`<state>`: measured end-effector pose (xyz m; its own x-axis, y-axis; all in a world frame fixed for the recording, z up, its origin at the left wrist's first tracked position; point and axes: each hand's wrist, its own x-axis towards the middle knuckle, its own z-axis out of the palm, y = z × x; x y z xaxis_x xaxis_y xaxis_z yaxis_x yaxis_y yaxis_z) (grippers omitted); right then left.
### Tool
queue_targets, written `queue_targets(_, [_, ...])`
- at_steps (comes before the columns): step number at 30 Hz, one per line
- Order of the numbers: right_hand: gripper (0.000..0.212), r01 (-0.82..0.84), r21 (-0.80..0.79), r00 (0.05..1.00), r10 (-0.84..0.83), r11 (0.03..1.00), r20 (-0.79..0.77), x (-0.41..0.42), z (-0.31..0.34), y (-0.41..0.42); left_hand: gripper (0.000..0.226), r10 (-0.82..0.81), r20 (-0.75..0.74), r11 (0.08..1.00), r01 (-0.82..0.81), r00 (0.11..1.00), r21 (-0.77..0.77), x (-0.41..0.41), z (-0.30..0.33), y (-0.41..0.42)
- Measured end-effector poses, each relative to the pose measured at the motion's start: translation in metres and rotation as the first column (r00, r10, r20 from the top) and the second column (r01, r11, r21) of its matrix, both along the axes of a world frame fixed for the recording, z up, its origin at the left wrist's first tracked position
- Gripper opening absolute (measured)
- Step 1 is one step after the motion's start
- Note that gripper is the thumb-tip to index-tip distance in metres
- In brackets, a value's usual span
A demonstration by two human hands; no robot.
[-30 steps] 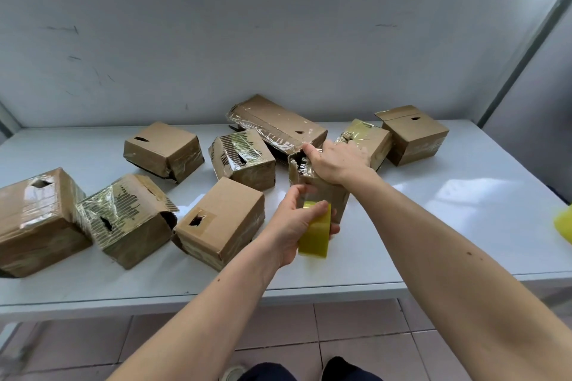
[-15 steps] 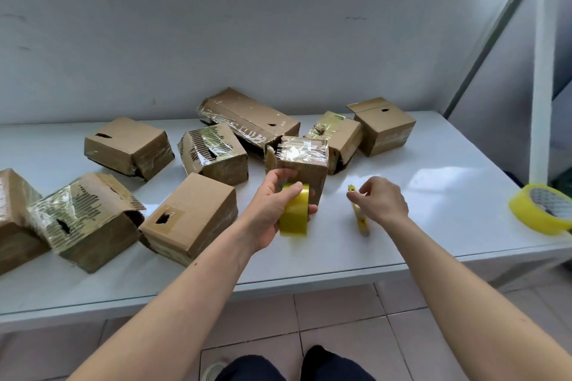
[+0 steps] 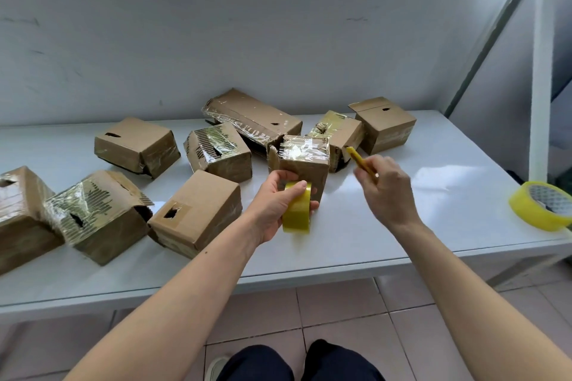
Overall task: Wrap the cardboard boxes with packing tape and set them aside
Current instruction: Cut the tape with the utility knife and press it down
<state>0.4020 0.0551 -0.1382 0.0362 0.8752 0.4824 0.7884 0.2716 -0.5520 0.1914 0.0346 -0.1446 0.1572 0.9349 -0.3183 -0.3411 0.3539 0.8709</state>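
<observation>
Left hand (image 3: 275,204) grips the yellow tape roll (image 3: 296,209) right in front of the taped box (image 3: 301,161); right hand (image 3: 387,192), just right of that box, pinches a yellow cutter (image 3: 359,159).

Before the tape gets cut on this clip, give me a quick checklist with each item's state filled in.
1. Tape roll held: ok, the left hand grips it against the box front.
2. Yellow cutter in hand: ok, the right hand holds it above the table.
3. Cutter blade out: cannot tell.
4. Small box upright with tape over its top: ok.
5. Tape strip from roll to box taut: cannot tell, hidden behind the roll.
6. Cutter at the strip: not ok, it is off to the right of the box.
</observation>
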Motion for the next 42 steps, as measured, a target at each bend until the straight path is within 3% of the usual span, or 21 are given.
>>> queue_targets(3, [0.01,-0.143,0.184,0.96,0.091,0.973,0.263,-0.019,0.014,-0.022,0.03,0.011,-0.01,1.0,-0.011,1.0,-0.002,0.0,0.0,0.001])
queue_targets(6, [0.008,-0.168,0.197,0.894,0.066,0.966,0.442,-0.029,0.015,-0.026,0.029,0.012,-0.041,1.0,-0.012,0.999,-0.003,-0.001,0.001,0.001])
queue_targets(10, [0.02,-0.123,0.166,0.833,0.011,0.978,0.553,-0.037,0.015,-0.022,0.029,0.008,-0.059,1.0,-0.008,0.998,-0.004,-0.002,-0.001,0.002])
queue_targets(14, [0.024,-0.113,0.136,0.83,0.018,0.984,0.557,-0.044,0.018,-0.017,0.027,0.017,-0.053,1.0,-0.017,0.998,-0.002,-0.003,-0.001,0.004])
queue_targets(17, [0.019,-0.068,0.085,0.796,0.003,0.994,0.605,-0.046,0.017,-0.014,0.026,0.016,-0.051,1.0,-0.016,0.999,-0.011,-0.004,0.0,0.005])
queue_targets(19, [0.009,-0.02,-0.039,0.759,0.04,0.999,0.649,-0.042,0.013,-0.014,0.025,0.009,-0.058,1.0,-0.01,0.998,-0.01,-0.005,0.0,0.004])
queue_targets(21, [0.01,-0.011,-0.082,0.817,0.056,0.997,0.574,-0.032,0.013,-0.016,0.024,0.009,-0.05,1.0,-0.01,0.999,-0.015,-0.007,0.001,0.003])
queue_targets(25, [0.014,-0.071,-0.001,0.96,0.068,0.998,0.273,-0.025,0.029,-0.012,0.026,0.002,-0.058,1.0,-0.003,0.998,-0.023,-0.008,0.003,0.002])
queue_targets(27, [0.03,-0.099,0.007,0.976,0.095,0.995,0.194,-0.038,0.039,-0.004,0.028,-0.007,-0.062,1.0,0.006,0.998,-0.011,-0.007,0.005,0.001])
queue_targets(29, [0.042,-0.143,-0.047,0.956,0.15,0.989,0.251,-0.054,0.044,0.008,0.027,-0.003,-0.052,1.0,0.003,0.999,-0.004,-0.007,0.007,0.0])
queue_targets(32, [0.034,-0.148,-0.108,0.917,0.177,0.983,0.357,-0.068,0.038,0.024,0.022,0.019,-0.05,1.0,-0.02,0.999,-0.021,-0.008,0.011,-0.002])
queue_targets(39, [0.029,-0.141,-0.121,0.925,0.174,0.983,0.338,-0.066,0.034,0.032,0.012,-0.033,-0.21,0.994,0.011,0.977,-0.105,-0.026,0.011,-0.013])
queue_targets(42, [0.033,-0.156,-0.188,0.925,0.21,0.97,0.317,-0.069,0.037,0.031,0.01,0.0,-0.183,0.994,-0.02,0.983,-0.107,-0.035,0.002,-0.025])
